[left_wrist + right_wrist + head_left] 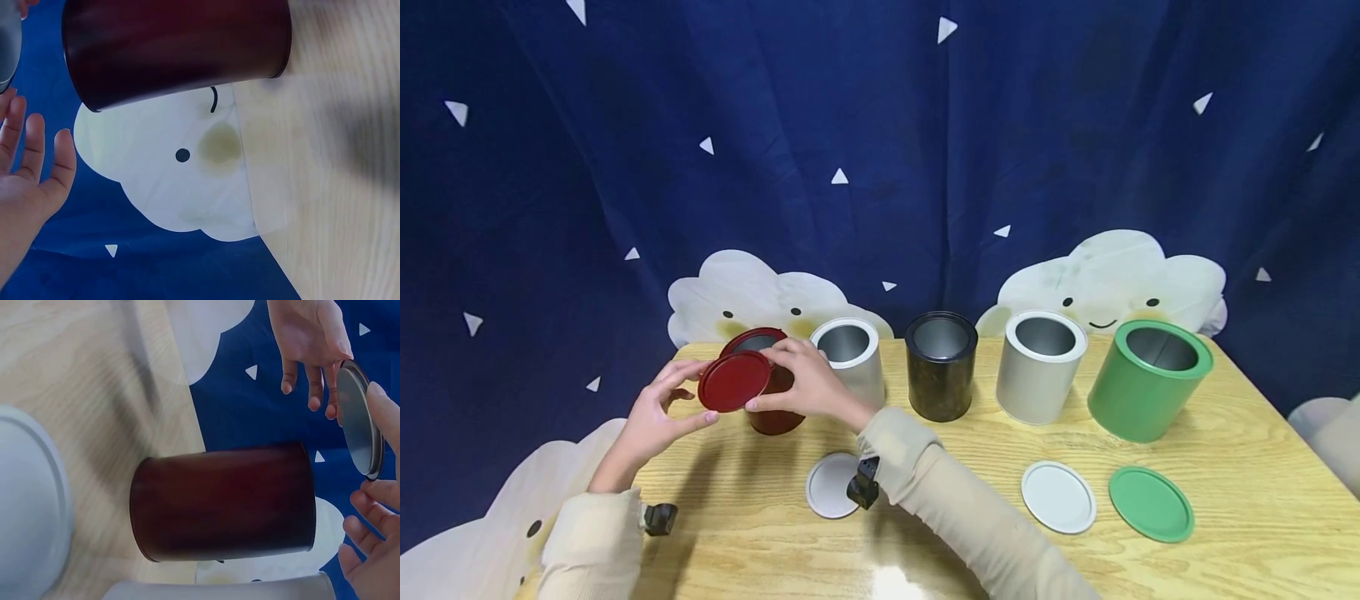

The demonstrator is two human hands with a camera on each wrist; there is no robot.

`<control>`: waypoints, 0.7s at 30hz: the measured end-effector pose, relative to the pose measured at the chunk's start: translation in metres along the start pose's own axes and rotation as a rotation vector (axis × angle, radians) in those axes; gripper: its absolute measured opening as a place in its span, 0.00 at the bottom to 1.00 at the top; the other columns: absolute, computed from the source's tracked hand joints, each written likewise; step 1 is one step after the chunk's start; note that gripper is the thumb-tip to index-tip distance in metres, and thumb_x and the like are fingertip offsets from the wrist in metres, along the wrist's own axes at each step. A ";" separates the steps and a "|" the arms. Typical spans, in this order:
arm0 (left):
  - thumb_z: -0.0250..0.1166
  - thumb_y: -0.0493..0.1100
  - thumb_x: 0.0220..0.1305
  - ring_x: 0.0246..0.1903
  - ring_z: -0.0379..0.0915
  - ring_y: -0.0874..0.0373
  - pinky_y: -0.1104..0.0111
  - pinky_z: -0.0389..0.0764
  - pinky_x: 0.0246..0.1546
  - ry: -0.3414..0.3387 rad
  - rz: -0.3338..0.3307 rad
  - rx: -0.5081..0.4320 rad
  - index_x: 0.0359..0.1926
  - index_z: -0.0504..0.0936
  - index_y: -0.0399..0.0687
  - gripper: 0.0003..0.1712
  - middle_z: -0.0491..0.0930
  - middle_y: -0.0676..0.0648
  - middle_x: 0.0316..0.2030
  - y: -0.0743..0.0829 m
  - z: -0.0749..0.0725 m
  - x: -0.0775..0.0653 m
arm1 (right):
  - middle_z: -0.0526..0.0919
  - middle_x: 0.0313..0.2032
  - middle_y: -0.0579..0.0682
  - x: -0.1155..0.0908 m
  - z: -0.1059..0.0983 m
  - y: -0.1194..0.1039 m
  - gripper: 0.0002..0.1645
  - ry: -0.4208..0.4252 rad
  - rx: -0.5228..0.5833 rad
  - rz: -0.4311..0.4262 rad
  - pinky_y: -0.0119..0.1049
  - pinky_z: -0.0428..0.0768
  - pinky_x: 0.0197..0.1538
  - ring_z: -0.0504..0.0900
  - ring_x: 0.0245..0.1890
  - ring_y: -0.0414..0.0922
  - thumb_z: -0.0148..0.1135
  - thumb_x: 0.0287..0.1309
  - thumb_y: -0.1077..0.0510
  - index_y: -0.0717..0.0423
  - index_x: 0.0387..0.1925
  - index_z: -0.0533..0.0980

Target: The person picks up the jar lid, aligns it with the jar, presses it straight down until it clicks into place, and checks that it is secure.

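A dark red lid is held tilted in the air in front of the red can, partly covering its mouth in the head view. The right hand pinches the lid's right edge between thumb and fingers. At the opposite edge, the left hand has its thumb and index finger at the rim, its other fingers spread loosely. The lid's grey underside shows in the right wrist view, turned toward the standing can. In the left wrist view the left thumb is out of frame.
A row of cans without lids continues rightward: silver-white, black, white and green. On the wooden table lie a pale lid under the right forearm, a white lid and a green lid.
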State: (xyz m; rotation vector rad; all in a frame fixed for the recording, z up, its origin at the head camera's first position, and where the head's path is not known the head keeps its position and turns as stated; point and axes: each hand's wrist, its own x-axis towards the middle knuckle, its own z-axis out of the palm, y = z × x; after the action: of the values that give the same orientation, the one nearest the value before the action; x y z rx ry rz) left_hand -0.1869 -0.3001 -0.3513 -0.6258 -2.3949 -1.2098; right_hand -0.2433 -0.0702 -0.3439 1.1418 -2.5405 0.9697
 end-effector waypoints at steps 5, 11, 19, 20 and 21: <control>0.69 0.23 0.38 0.45 0.62 0.68 0.78 0.66 0.37 -0.007 0.005 0.020 0.54 0.71 0.28 0.36 0.70 0.48 0.46 -0.004 -0.001 0.007 | 0.72 0.54 0.48 0.006 -0.004 0.001 0.41 -0.025 -0.012 0.028 0.38 0.63 0.52 0.65 0.55 0.43 0.69 0.41 0.39 0.52 0.58 0.71; 0.69 0.23 0.40 0.45 0.63 0.69 0.78 0.66 0.37 -0.018 -0.030 0.033 0.55 0.70 0.29 0.35 0.69 0.47 0.47 -0.008 -0.004 0.013 | 0.73 0.54 0.48 0.015 -0.004 0.006 0.42 -0.028 -0.025 0.019 0.36 0.63 0.54 0.66 0.55 0.44 0.68 0.42 0.39 0.54 0.58 0.71; 0.69 0.31 0.47 0.45 0.61 0.70 0.75 0.68 0.38 -0.066 -0.069 0.060 0.58 0.69 0.34 0.34 0.68 0.41 0.51 -0.010 -0.005 0.028 | 0.74 0.50 0.48 0.027 -0.007 0.016 0.42 -0.013 -0.036 0.003 0.34 0.65 0.52 0.67 0.52 0.44 0.69 0.41 0.39 0.54 0.57 0.72; 0.68 0.31 0.48 0.45 0.61 0.71 0.74 0.68 0.38 -0.074 -0.075 0.066 0.59 0.69 0.34 0.34 0.68 0.41 0.51 -0.012 -0.005 0.030 | 0.74 0.50 0.48 0.028 -0.008 0.017 0.41 -0.014 -0.038 0.004 0.34 0.65 0.52 0.67 0.51 0.44 0.69 0.41 0.39 0.54 0.57 0.72; 0.68 0.32 0.48 0.45 0.61 0.71 0.73 0.69 0.39 -0.081 -0.083 0.065 0.59 0.68 0.34 0.34 0.67 0.40 0.52 -0.013 -0.005 0.032 | 0.74 0.50 0.48 0.030 -0.008 0.019 0.41 -0.015 -0.043 0.006 0.34 0.65 0.52 0.67 0.51 0.44 0.69 0.41 0.39 0.53 0.57 0.72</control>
State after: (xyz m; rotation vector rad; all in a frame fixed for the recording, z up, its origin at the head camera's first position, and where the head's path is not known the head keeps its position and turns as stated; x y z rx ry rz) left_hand -0.2200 -0.3046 -0.3401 -0.5709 -2.5392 -1.1543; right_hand -0.2781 -0.0739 -0.3343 1.1344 -2.5645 0.9067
